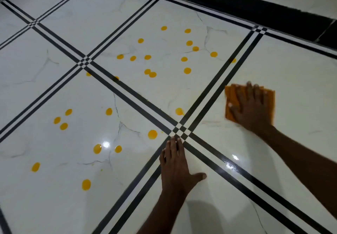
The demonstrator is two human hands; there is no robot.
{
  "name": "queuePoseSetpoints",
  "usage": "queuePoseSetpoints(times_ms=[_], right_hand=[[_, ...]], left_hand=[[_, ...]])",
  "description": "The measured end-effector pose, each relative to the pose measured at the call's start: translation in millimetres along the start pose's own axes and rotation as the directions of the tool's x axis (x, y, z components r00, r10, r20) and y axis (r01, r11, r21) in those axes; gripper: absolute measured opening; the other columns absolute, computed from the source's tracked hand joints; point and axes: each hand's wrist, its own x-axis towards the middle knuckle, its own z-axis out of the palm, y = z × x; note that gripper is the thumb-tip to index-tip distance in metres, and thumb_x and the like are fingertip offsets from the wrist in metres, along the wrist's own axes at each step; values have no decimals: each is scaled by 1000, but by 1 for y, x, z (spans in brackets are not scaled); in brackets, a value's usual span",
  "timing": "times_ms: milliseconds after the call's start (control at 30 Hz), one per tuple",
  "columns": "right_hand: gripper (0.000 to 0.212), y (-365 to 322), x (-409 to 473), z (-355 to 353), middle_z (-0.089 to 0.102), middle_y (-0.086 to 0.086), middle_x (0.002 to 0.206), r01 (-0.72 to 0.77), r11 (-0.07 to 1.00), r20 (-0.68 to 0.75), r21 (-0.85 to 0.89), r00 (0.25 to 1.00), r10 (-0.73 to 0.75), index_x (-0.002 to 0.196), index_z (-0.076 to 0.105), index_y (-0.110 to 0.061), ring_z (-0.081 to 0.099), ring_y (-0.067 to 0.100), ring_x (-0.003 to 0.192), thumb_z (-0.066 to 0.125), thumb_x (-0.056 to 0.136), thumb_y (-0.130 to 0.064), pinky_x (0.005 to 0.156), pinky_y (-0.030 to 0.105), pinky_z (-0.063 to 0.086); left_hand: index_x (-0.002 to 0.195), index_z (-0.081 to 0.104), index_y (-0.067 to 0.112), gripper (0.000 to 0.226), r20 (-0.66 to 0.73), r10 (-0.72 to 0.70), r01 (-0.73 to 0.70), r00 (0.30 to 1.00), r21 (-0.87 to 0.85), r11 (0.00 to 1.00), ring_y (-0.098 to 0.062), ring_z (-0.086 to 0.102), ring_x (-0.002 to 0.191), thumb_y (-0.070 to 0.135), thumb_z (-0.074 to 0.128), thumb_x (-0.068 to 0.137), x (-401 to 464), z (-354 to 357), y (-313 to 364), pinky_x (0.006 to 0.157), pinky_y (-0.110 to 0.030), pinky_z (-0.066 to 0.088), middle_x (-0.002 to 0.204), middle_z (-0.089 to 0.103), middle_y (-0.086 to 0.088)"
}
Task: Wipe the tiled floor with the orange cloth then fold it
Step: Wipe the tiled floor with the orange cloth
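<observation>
My right hand (250, 108) lies flat, fingers spread, covering most of the orange cloth (231, 97), whose edges blur; it sits just right of the striped tile crossing (179, 130). My left hand (176, 168) rests open and empty just below that crossing. Yellow drops (152, 134) dot the glossy white tiled floor (63, 80) left of and above it.

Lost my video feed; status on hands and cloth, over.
Right hand flat on orange cloth, pressed to the tiled floor. Left hand empty, braced on floor. Yellow spots remain left of the cloth.
</observation>
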Motion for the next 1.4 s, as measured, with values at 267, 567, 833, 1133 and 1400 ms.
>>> queuePoseSetpoints(times_ms=[267, 567, 833, 1133, 1400], right_hand=[[75, -114, -37, 24, 8, 11, 173, 470, 882, 34, -35, 883, -469, 165, 10, -31, 8, 35, 159, 24, 99, -65, 126, 59, 9], [77, -87, 15, 8, 25, 22, 166, 138, 990, -10, -28, 990, -139, 163, 23, -22, 27, 45, 151, 23, 96, -62, 122, 62, 17], [76, -39, -69, 22, 14, 12, 172, 339, 938, 35, -67, 941, -338, 165, 15, -28, 20, 38, 156, 25, 99, -63, 124, 59, 15], [77, -101, 0, 17, 16, 20, 170, 259, 966, -2, -26, 966, -259, 165, 15, -24, 15, 43, 156, 19, 98, -63, 125, 61, 11], [80, -17, -74, 23, 12, 14, 172, 290, 953, 38, -85, 957, -288, 165, 15, -26, 18, 40, 156, 19, 98, -70, 123, 61, 16]], left_hand=[[159, -8, 14, 136, -23, -200, 198, 980, -76, 977, -26, -10, 154, 85, 60, 65, -16, 2, 5, 123, -39, -3, 167, -10, -8], [160, -2, 14, 136, -29, -199, 198, 980, -34, 980, -30, -6, 154, 85, 61, 63, -14, 6, 1, 122, -45, 2, 167, -6, -11], [160, 4, 13, 136, -34, -148, 148, 988, 4, 989, -31, 2, 155, 90, 56, 60, -13, 3, -10, 123, -48, 9, 167, 2, -13], [159, -5, 18, 130, -19, -38, 40, 999, 125, 991, -28, -4, 154, 93, 40, 63, -11, 6, -23, 123, -46, 3, 167, -10, -9], [158, -13, 17, 129, 145, 34, -67, 989, 227, 972, -29, -9, 154, 87, 50, 70, -10, -11, -39, 125, -45, 7, 165, -19, -10]])
